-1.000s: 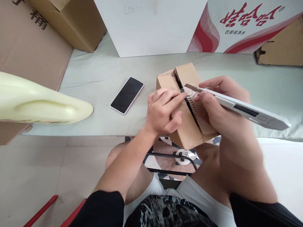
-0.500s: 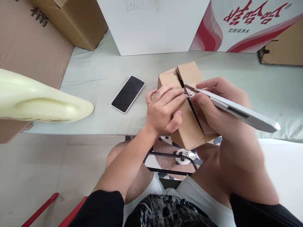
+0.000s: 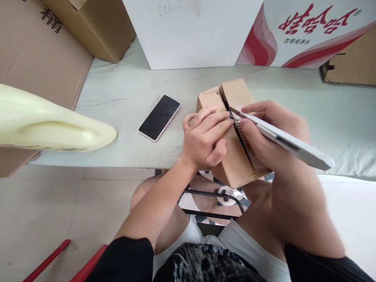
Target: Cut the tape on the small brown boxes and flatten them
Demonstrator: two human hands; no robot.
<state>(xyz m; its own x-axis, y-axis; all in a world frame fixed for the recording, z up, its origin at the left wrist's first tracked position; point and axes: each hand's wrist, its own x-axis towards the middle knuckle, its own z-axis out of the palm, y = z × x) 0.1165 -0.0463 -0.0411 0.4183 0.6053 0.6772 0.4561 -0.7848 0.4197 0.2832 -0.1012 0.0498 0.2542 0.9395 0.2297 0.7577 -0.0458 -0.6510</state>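
Note:
A brown cardboard box (image 3: 235, 172) sits at the table's front edge, partly over it, a dark slit running between its top flaps. My left hand (image 3: 204, 137) lies across the left flap, fingers stretched out with their tips at the slit and the thumb bent in. My right hand (image 3: 270, 133) is closed around a white box cutter (image 3: 289, 143), its blade tip at the slit just beyond my left fingertips. A small crumpled piece of clear film or tape (image 3: 236, 118) shows between the hands; whether fingers touch it I cannot tell.
A phone (image 3: 159, 117) lies left of the box. A pale yellow rounded object (image 3: 58, 121) juts in from the left. Behind stand a white carton (image 3: 194, 35), its red-patterned side (image 3: 293, 47), and brown cartons (image 3: 102, 31). Red bars (image 3: 49, 260) show at lower left.
The box cutter's rear end has swung slightly left and toward me, with my right hand shifting a little. My left hand stays on the box.

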